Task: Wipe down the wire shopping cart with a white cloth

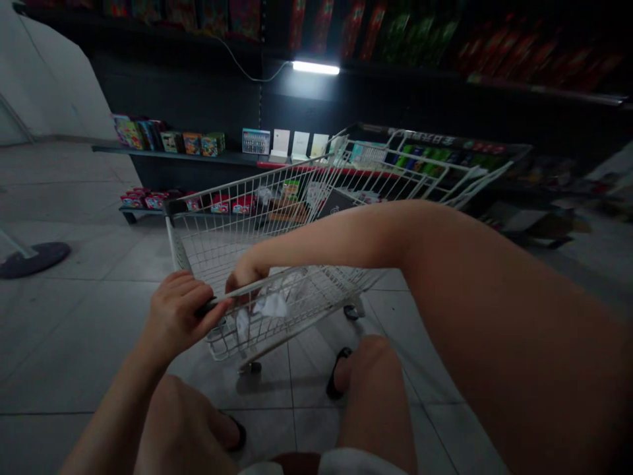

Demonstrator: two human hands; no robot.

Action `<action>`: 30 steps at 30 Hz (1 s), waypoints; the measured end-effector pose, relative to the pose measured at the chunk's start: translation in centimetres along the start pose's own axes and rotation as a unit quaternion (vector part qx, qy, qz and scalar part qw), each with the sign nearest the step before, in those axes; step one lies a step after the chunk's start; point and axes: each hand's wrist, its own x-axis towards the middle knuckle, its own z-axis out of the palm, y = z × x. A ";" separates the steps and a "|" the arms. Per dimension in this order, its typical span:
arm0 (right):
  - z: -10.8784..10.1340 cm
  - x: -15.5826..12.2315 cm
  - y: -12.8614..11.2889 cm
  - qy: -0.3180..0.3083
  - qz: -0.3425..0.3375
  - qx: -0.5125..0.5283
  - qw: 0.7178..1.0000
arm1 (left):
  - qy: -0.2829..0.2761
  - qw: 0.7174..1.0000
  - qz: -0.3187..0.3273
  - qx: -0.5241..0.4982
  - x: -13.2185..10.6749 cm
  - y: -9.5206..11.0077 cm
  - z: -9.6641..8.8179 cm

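My left hand (179,310) is wrapped round the dark handle bar of a white wire shopping cart (277,198). My right arm reaches across my body and down into the cart. My right hand (246,274) is low inside the basket by its near wall, close to some crumpled white paper or plastic (271,305). Its fingers are hidden behind the wire and the rim, so their grip is unclear. My bare knees and dark sandals show below the cart.
A dark store shelf (198,158) with boxed goods runs behind the cart, lit by a strip lamp (315,67). Red boxes line the bottom shelf (148,199). A round dark stand base (32,258) sits on the grey tiled floor at left.
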 end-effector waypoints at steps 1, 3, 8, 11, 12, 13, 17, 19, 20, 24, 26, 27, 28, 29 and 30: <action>-0.3 0.1 0.1 -0.026 0.003 0.003 1.000 | -0.001 1.000 0.001 -0.006 0.0 -0.1 0.0; -0.8 0.4 0.2 -0.089 0.009 0.006 0.996 | 0.000 1.000 0.007 -0.018 0.1 -0.2 0.0; -0.5 -0.3 -0.8 -0.140 0.024 0.031 0.989 | 0.003 0.999 0.017 -0.032 0.5 -0.5 0.2; -0.7 -0.3 -1.6 -0.130 0.039 0.031 0.990 | 0.017 0.999 0.017 -0.043 0.7 -0.4 0.4; -1.0 -0.2 -1.7 -0.130 0.042 0.027 0.990 | 0.022 0.999 0.014 -0.048 0.7 -0.4 0.6; -1.2 -0.1 -1.9 -0.131 0.045 0.020 0.990 | 0.027 0.998 0.009 -0.051 0.7 -0.4 0.7; -1.9 -0.7 -2.2 -0.092 0.043 -0.025 0.994 | 0.028 0.998 -0.022 -0.052 0.8 -0.6 1.1; -2.6 -1.1 -1.8 -0.062 0.045 -0.048 0.996 | 0.019 0.997 -0.038 -0.057 0.9 -0.6 1.1; -3.2 -1.1 -1.5 -0.053 0.050 -0.058 0.996 | 0.014 0.997 -0.044 -0.063 1.0 -0.6 1.1; -6.2 -1.1 0.6 -0.084 0.092 -0.085 0.989 | 0.013 0.995 -0.053 -0.088 0.9 -0.8 1.0; -6.8 -1.8 1.2 -0.094 0.103 -0.088 0.986 | 0.020 0.994 -0.051 -0.095 0.9 -1.0 1.0; -6.7 -2.3 1.3 -0.087 0.105 -0.089 0.987 | 0.022 0.994 -0.050 -0.096 0.8 -1.1 1.0; -6.6 -2.8 1.2 -0.075 0.107 -0.089 0.987 | 0.022 0.994 -0.048 -0.095 0.8 -1.1 1.0; -6.5 -3.2 1.1 -0.066 0.111 -0.089 0.988 | 0.023 0.994 -0.045 -0.094 0.8 -1.2 1.0; -6.6 -3.4 1.1 -0.062 0.118 -0.088 0.987 | 0.023 0.995 -0.039 -0.092 0.8 -1.2 1.0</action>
